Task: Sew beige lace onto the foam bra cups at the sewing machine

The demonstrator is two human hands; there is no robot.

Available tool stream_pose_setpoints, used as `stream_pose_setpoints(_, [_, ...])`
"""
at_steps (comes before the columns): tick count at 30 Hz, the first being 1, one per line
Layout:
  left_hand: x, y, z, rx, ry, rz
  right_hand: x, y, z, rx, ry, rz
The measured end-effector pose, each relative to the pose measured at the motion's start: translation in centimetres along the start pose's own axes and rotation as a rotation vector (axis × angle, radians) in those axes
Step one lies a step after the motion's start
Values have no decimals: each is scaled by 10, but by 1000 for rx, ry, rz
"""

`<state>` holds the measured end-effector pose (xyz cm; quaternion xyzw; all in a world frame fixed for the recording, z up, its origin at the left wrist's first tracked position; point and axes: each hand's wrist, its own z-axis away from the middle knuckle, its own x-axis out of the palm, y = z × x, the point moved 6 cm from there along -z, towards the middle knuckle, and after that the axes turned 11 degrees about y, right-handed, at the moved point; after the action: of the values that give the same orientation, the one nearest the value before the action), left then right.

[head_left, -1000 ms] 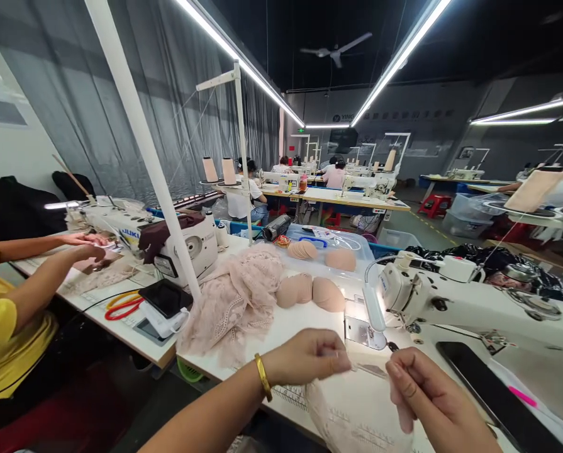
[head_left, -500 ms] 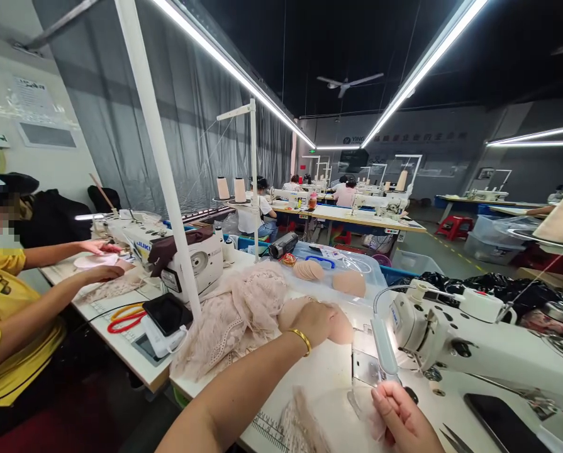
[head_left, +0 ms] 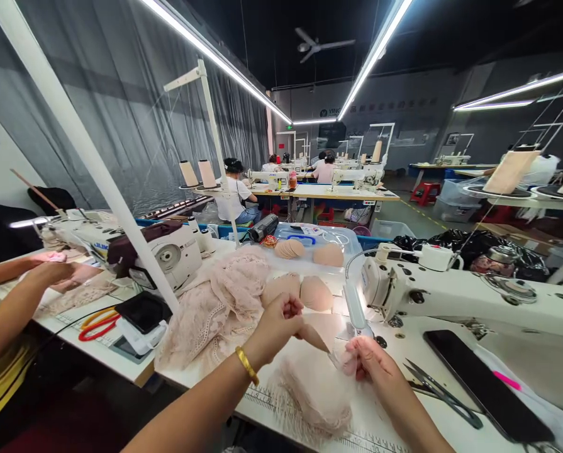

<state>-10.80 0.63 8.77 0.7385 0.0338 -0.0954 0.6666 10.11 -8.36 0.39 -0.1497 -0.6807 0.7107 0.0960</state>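
Note:
A beige bra cup pad (head_left: 319,329) is pinched at its left edge by my left hand (head_left: 278,327), which wears a gold bracelet. Close beside the pad's other end, my right hand (head_left: 368,360) holds a bit of sheer pale fabric (head_left: 346,356) between thumb and fingers. Both hands are in front of the needle area of the white sewing machine (head_left: 441,289). Two more beige cups (head_left: 316,294) lie just behind my left hand. A lace piece with fringed edges (head_left: 314,393) rests on the table below my hands, and a heap of pale lace (head_left: 229,283) lies to the left.
Thread snips (head_left: 444,393) and a black phone (head_left: 484,384) lie right of my right hand. A lamp (head_left: 354,305) stands at the machine head. Behind is a plastic lid (head_left: 350,242) with stacked cups (head_left: 289,248). A co-worker's hands (head_left: 50,267) work at the left table.
My left hand has come back from the cups toward my right hand, bringing a cup pad. The view has turned right, and the lace piece on the table shows more fully.

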Motion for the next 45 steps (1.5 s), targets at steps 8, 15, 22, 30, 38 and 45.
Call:
stream_pose_setpoints(8, [11, -7, 50, 39, -162, -240, 4, -15, 8, -102, -95, 46])
stream_pose_setpoints(15, [39, 10, 27, 138, -894, -411, 4, -48, 36, -357, -110, 208])
stream_pose_setpoints(22, [21, 40, 17, 754, -475, -717, -9, -80, 48, -990, 237, 427])
stream_pose_setpoints(30, [57, 12, 49, 1342, -690, -878, -14, -40, 0, -1233, -59, 745])
stream_pose_setpoints(38, [114, -27, 18, 1381, -497, -923, -33, -29, -10, -1216, -151, 789])
stream_pose_setpoints(45, [109, -34, 26, 1365, -452, -914, -41, -16, -15, -976, -296, 898])
